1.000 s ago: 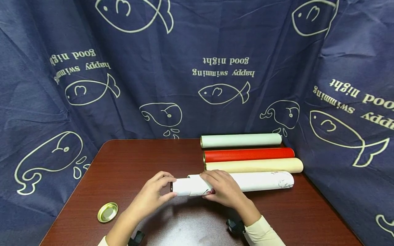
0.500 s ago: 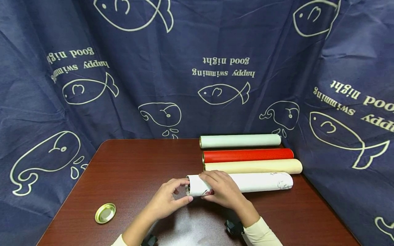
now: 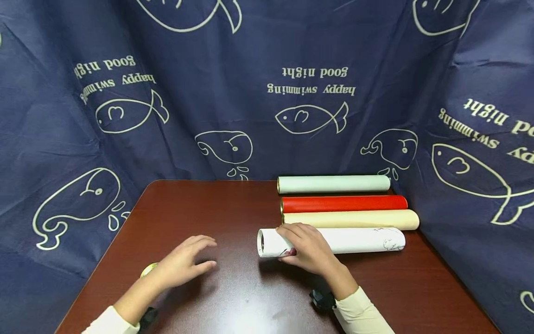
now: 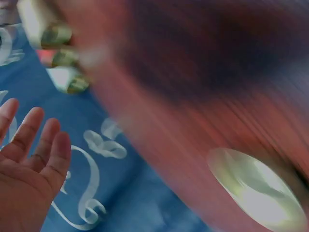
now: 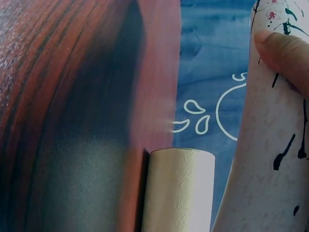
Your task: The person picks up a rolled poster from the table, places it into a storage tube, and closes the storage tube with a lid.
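Observation:
My right hand (image 3: 308,250) grips a white cardboard tube (image 3: 354,240) with painted flowers and dark strokes, its fingers over the top and thumb at the near side. In the right wrist view the thumb (image 5: 285,55) lies along the tube's patterned wall. The tube's left end is uncapped and shows a dark opening. Away to the left, my left hand (image 3: 183,264) hovers over the table with loosely spread fingers and holds nothing. A round gold metal lid (image 4: 260,191) lies on the table, partly hidden behind that hand's wrist in the head view.
Behind the white tube lie a cream tube (image 3: 354,219), a red tube (image 3: 346,204) and a pale green tube (image 3: 333,184), parallel on the brown table (image 3: 217,204). A blue curtain (image 3: 233,93) with fish drawings hangs at the back and both sides.
The white roll sticking out of the tube's left end slid inside under my left hand. My left hand then moved left, away from the tube, towards the lid. My right hand kept its grip.

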A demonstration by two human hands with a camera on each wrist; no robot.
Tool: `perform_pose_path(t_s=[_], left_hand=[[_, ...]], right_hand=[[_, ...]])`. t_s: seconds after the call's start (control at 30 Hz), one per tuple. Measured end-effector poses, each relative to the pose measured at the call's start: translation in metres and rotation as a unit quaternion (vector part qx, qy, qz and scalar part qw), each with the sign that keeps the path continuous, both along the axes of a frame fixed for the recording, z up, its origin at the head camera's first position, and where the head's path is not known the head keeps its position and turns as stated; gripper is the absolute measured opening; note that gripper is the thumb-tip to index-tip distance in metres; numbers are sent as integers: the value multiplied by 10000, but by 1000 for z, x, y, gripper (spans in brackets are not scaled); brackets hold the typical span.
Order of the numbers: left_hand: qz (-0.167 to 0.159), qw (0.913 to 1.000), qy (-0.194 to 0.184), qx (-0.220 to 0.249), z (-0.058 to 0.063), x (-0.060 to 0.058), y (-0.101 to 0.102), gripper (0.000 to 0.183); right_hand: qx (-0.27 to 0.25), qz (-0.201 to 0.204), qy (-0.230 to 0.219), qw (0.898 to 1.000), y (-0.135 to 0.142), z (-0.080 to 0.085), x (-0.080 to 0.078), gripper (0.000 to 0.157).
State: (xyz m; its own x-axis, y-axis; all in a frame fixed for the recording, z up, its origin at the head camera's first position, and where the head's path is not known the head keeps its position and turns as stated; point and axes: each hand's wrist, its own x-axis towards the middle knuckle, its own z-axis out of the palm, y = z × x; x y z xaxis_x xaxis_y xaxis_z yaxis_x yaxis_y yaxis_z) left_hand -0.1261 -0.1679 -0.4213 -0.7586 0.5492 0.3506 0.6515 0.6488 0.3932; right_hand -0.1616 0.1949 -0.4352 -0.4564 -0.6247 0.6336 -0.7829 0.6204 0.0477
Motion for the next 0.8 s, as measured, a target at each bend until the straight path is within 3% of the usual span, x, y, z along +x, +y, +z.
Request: perform_pose_path(t_s=[0.13,0.33,0.53,0.8], left_hand=[[265,9962,90,-830,-2,5,-49,44],[476,9938,-168,-995,-11,15,-100,57],[517,9889,-378,-1342,-22,15,-119,66],[460,9864,-415,-1519,-31,15,-124,59]], right_hand=[[-59,-18,22,10000,4,3,0,73],[-78,-1,-5,10000,3,2,-3,72],[-115,-24,-1,9999,2,2,-5,72],[-40,-18,24,10000,1,2,-3,72]])
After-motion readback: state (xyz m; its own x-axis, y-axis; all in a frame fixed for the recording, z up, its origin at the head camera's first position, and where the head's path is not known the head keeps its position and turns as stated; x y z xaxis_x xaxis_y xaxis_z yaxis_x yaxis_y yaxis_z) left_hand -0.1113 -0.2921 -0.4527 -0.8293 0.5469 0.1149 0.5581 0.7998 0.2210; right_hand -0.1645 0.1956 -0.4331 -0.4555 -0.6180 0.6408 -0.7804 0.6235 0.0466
